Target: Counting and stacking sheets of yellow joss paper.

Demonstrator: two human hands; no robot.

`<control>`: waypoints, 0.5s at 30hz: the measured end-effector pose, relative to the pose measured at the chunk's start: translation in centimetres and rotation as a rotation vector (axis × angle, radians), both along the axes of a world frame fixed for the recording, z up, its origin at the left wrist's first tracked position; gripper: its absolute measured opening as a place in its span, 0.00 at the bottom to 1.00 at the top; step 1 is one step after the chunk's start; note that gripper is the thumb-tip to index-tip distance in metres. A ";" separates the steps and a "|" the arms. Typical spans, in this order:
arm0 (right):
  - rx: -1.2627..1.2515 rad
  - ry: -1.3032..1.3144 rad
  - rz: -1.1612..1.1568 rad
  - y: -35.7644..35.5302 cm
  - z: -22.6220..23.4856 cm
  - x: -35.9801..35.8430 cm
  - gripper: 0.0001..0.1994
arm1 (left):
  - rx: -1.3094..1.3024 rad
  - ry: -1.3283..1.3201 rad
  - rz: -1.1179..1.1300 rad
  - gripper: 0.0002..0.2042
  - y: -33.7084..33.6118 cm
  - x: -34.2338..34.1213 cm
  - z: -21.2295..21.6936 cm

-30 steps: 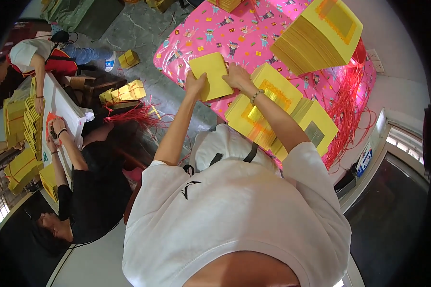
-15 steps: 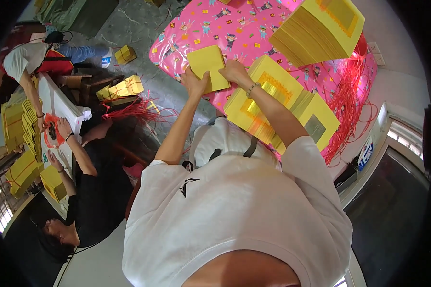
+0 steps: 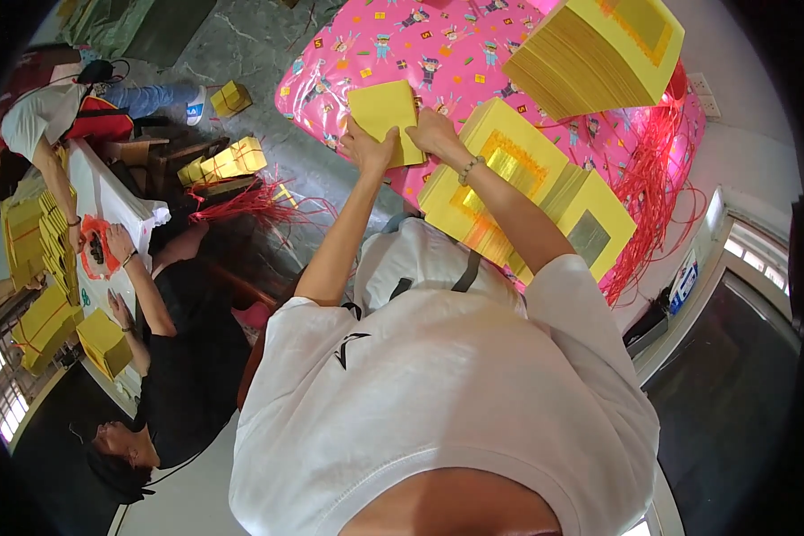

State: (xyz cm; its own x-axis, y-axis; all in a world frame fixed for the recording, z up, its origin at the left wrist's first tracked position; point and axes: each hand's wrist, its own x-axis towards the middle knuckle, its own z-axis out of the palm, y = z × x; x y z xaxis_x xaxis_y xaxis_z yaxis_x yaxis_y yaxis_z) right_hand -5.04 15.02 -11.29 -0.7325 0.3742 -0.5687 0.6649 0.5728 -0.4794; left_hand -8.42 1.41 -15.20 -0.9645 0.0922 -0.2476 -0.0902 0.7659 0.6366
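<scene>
A small stack of plain yellow paper (image 3: 384, 112) rests near the front edge of a table with a pink patterned cover (image 3: 330, 67). My left hand (image 3: 367, 149) grips its left and near sides, thumb lying on the top sheet. Along its right edge is my right hand (image 3: 436, 136), fingers bent against the paper; the fingertips are partly hidden. Beneath my right forearm lie yellow paper stacks (image 3: 529, 143) printed with orange frames and gold squares. Farther right stands a taller, fanned stack of the same yellow paper (image 3: 572, 67).
Red plastic strings (image 3: 648, 192) hang over the table's right side. On the floor to the left are tied yellow bundles (image 3: 232, 163) and more red strings (image 3: 250, 204). Two people work at a white table (image 3: 121, 192) at left, their hands around a red bag (image 3: 98, 248).
My hands and the yellow stack have barely shifted. At the left, the person in black has moved their near hand and head slightly.
</scene>
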 end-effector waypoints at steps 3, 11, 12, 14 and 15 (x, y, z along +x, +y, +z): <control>0.001 -0.025 0.021 0.2 -0.1 0.1 0.21 | -0.006 -0.069 0.051 0.49 0.9 0.4 0.5; 0.025 -0.019 0.003 0.1 2.4 0.7 0.18 | 0.041 0.448 -0.191 0.40 1.6 1.4 1.5; 0.103 0.183 -0.012 0.2 2.9 1.2 0.17 | 0.044 0.521 -0.330 0.37 1.8 1.3 1.9; 0.184 0.382 -0.023 0.4 5.1 2.3 0.16 | 0.032 0.536 -0.441 0.34 1.7 1.1 1.8; 0.104 0.486 -0.017 1.0 6.3 3.4 0.15 | 0.018 0.553 -0.549 0.32 1.8 1.0 1.6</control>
State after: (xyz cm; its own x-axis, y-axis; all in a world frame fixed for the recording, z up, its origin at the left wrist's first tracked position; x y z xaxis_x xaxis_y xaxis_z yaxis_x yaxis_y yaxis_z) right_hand -1.62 16.01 -4.99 -0.8969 0.4251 -0.1221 0.3885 0.6253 -0.6768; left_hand -7.39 3.18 -13.60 -0.7622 0.5918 0.2625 0.6334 0.5979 0.4912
